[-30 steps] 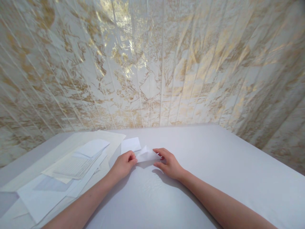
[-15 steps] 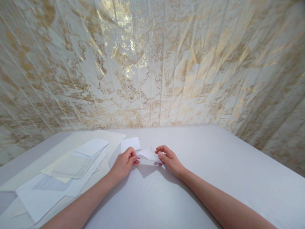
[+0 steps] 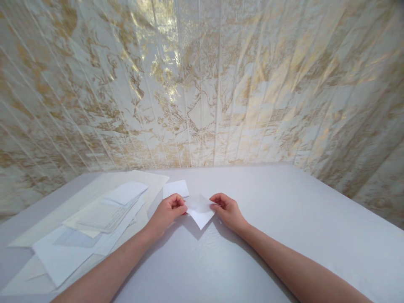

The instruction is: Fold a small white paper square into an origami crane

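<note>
paper slip [image 3: 200, 210] | blank, no writing | left hand [image 3: 166, 211], right hand [image 3: 227, 210] each pinching one end

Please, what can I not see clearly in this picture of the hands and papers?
Head view only:
- small paper: its middle is blurred, so the folds are unclear.
- left hand and right hand: some fingertips in each grip are hidden behind the small paper.
- white card: its near edge is hidden by the left hand.
- paper stack: the lines on the top sheets are too small to read.
</note>
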Demonstrator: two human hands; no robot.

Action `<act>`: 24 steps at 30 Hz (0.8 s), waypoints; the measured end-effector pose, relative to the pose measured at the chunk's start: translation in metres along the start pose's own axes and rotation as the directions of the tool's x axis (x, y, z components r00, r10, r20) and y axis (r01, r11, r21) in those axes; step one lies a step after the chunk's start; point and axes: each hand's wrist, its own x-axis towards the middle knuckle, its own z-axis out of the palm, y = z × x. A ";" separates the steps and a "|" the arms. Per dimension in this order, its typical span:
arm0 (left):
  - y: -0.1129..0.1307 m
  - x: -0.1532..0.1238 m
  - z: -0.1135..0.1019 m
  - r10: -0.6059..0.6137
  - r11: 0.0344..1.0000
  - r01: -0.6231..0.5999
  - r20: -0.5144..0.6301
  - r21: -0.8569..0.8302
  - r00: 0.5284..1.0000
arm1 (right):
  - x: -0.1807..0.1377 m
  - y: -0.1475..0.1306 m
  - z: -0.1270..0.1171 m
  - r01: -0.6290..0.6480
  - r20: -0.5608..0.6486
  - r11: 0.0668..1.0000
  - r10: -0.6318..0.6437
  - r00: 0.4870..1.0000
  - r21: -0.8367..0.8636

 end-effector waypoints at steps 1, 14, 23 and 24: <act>0.000 0.000 0.000 -0.004 1.000 0.004 -0.010 0.017 1.000 | 0.000 -0.001 0.000 0.001 0.001 1.000 -0.001 1.000 0.002; -0.006 0.003 -0.001 0.017 0.990 -0.011 -0.037 0.142 0.999 | 0.002 0.003 0.002 -0.049 -0.068 0.999 0.049 0.996 -0.002; -0.001 -0.002 0.005 0.139 0.934 -0.103 -0.081 0.342 0.987 | -0.008 -0.012 0.011 0.091 -0.069 0.969 -0.110 0.992 -0.230; 0.000 -0.003 0.006 0.142 0.929 -0.104 -0.082 0.356 0.986 | -0.009 -0.012 0.011 0.099 -0.070 0.965 -0.119 0.990 -0.243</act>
